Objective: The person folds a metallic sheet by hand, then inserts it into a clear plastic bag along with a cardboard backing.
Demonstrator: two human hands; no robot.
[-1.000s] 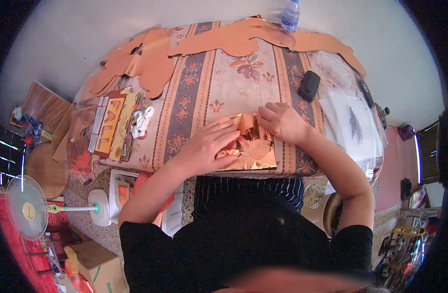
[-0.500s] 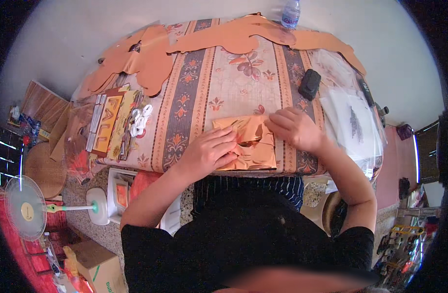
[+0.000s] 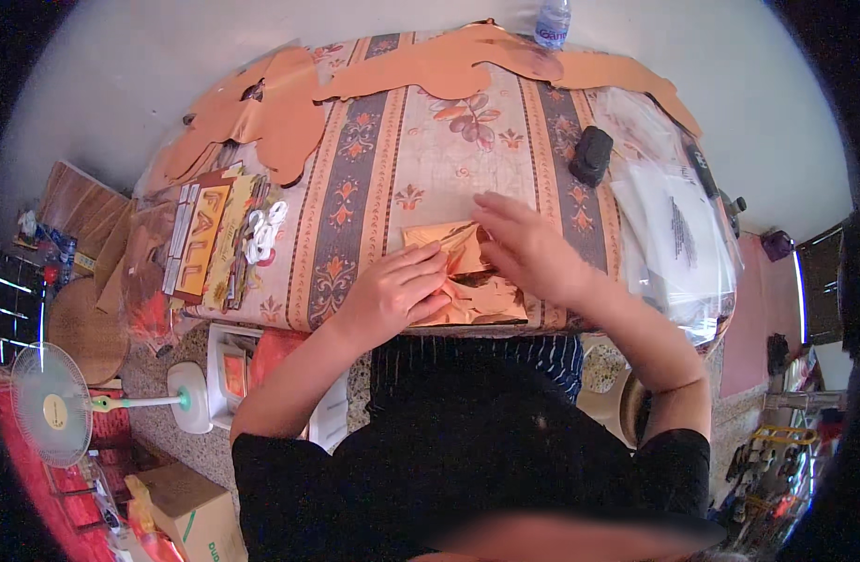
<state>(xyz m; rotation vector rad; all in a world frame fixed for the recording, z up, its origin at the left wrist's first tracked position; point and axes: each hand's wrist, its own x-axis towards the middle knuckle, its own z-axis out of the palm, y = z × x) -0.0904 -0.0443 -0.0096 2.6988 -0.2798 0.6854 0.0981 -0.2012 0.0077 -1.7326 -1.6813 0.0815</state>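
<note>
A shiny copper-orange foil piece (image 3: 491, 304), roughly square and creased, lies at the front edge of the table. Flat on its left part rests my left hand (image 3: 397, 288), fingers stretched out and side by side across the foil. Over the right part is my right hand (image 3: 533, 253), its fingers extended toward the far edge and loosely apart. It hides the foil's upper right corner, and I cannot tell whether those fingertips touch the foil. Nothing shows in either hand.
Patterned cloth covers the table (image 3: 449, 178). Orange cut-out shapes (image 3: 421, 67) run along the back. Card strips (image 3: 205, 234) and a white cord bundle (image 3: 261, 232) lie left; a black case (image 3: 591, 156) and clear plastic sleeves (image 3: 674, 234) lie right. A bottle (image 3: 553, 23) stands behind.
My right hand has moved left from the foil's right edge to over it, with its fingers straighter. My left hand stays in place on the foil.
</note>
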